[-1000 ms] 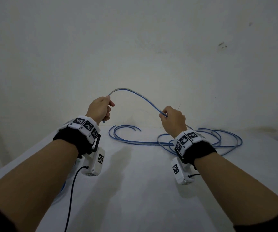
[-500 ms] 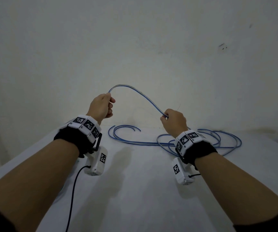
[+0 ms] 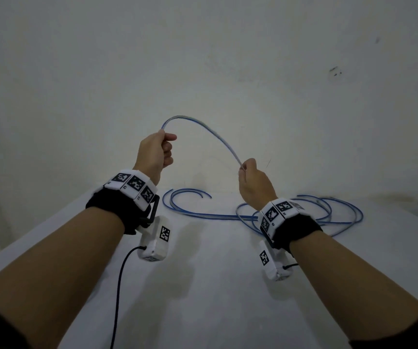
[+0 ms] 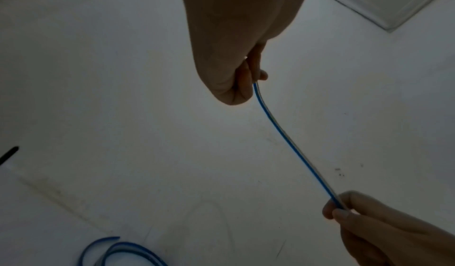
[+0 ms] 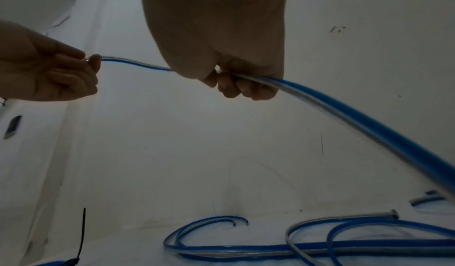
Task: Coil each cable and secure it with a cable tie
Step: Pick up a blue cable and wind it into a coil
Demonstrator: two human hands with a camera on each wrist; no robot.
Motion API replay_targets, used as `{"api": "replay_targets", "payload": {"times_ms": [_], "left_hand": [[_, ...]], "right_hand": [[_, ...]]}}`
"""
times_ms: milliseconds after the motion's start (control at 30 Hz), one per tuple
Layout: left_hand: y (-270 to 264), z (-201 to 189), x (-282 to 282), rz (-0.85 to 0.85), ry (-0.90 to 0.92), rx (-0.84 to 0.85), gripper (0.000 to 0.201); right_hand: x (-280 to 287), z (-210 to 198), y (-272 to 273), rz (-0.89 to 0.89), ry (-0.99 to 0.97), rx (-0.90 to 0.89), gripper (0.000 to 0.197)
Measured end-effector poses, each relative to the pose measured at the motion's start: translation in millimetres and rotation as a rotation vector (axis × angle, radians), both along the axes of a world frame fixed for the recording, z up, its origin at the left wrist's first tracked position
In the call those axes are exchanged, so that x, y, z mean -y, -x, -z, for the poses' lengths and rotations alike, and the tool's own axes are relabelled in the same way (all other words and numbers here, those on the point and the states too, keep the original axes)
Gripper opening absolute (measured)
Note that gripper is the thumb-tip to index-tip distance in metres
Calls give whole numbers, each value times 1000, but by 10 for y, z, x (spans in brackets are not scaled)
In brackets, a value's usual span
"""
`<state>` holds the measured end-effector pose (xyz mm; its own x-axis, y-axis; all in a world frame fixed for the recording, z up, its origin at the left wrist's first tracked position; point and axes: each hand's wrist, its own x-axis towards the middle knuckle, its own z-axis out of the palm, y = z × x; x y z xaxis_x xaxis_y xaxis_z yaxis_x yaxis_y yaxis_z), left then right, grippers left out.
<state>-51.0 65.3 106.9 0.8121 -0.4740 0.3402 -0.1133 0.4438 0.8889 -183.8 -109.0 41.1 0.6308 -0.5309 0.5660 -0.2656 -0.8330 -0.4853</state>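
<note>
Head view looks forward and down over both forearms at the bench and wall, while each wrist view sits close under its own palm facing outward, all three sharing the lifted cable span.

Two hands, one cable tie

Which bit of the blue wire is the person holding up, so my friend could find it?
Start at the white table, where loose blue cable loops lie near the wall. Above them, the left hand and right hand are raised. The held cable is the blue-and-silver arch in the air between them, the only stretch off the table.
</note>
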Motion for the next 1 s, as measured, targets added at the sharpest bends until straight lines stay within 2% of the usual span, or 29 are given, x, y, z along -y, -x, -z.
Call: {"api": "replay_targets", "payload": {"times_ms": [67,167,300,400,533,633,733,833,1000], "left_hand": [[27,9,34,41,7,40,30],[108,38,94,41,-90,219,30],[158,134,179,-26,-231,478,26],[152,237,205,-62,-441,678,22],[141,321,180,-90,-688,864,22],[176,339,182,-10,-795,871,27],[225,366,180,78,-735,764,35],[257,383,177,236,-598,578,40],[311,339,177,457,-552,404,37]], "right_hand": [[-9,-1,-9,-19,49,-59,15],[-40,-11,-37,-64,76,-220,24],[-181,-106,-70,-306,102,-293,27],[-255,-190,-50,-369,89,-202,25],[-224,-228,11,-454,77,-2,7],[-176,-217,1,-391,239,73,10],[-168,-203,12,-244,341,140,20],[-143,-165,32,-184,273,150,24],[-137,-73,17,-228,56,97,20]]}}
